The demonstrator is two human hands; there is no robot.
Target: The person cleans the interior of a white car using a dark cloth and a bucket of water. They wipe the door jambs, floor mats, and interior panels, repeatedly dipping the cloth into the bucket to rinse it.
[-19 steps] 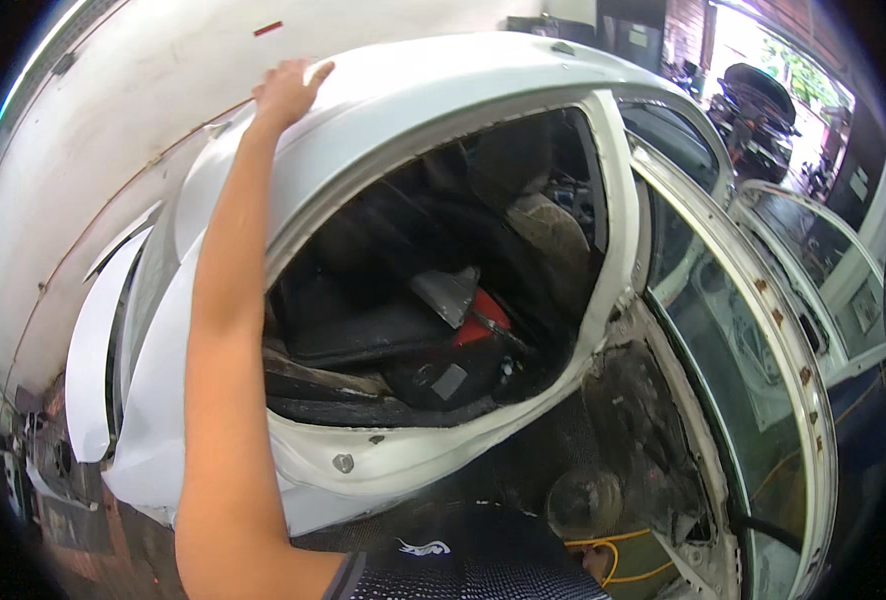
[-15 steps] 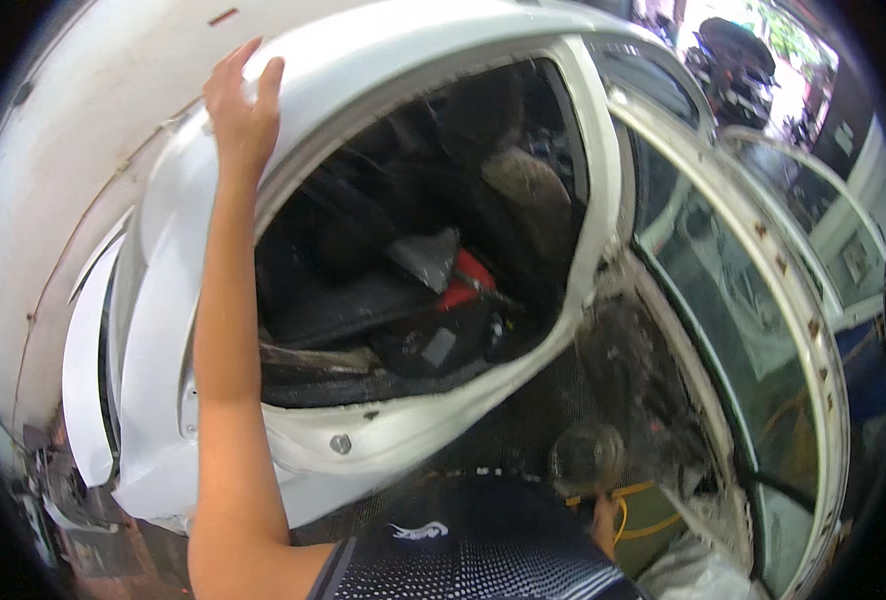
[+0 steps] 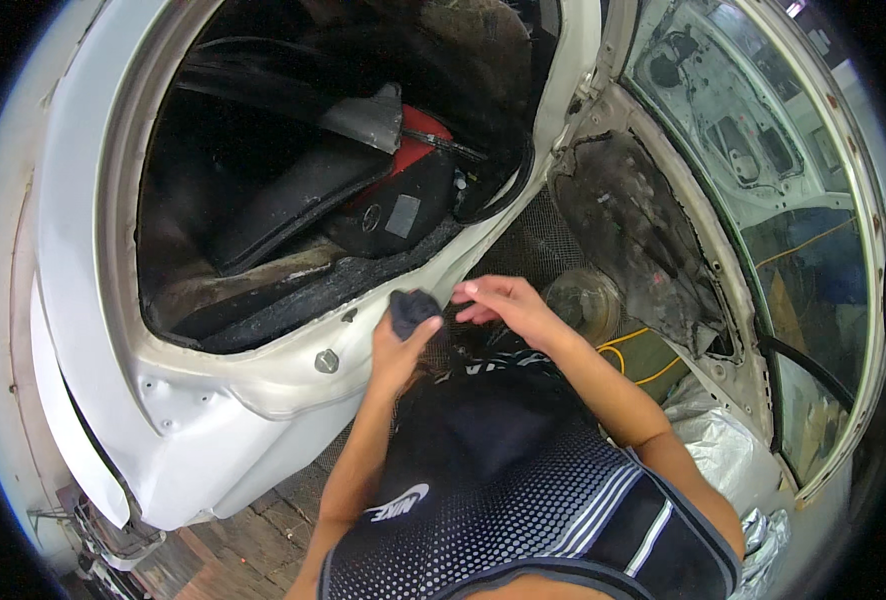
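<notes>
In front of my chest, my left hand (image 3: 399,352) is closed around a small, dark grey folded piece (image 3: 416,312); whether it is cloth or sandpaper I cannot make out. My right hand (image 3: 508,305) is just to its right, fingers loosely bent and apart, with nothing visible in them. Both hands are above the lower sill of a white car body (image 3: 253,400), beside its rear opening. Through that opening show a black panel (image 3: 293,200), a grey sheet (image 3: 368,118) and a red piece (image 3: 423,140).
An opened car door (image 3: 753,230) with glass stands on the right. Below it are a round, clear container (image 3: 583,303), a yellow cord (image 3: 653,375) and silvery sheeting (image 3: 713,425). A loose white panel (image 3: 68,430) lies along the car's left side. Paving (image 3: 253,540) shows at the lower left.
My left hand has come down from the car's roof edge to my chest and shows the dark piece. My right hand has risen from the lower right to beside it. The view has tilted down.
</notes>
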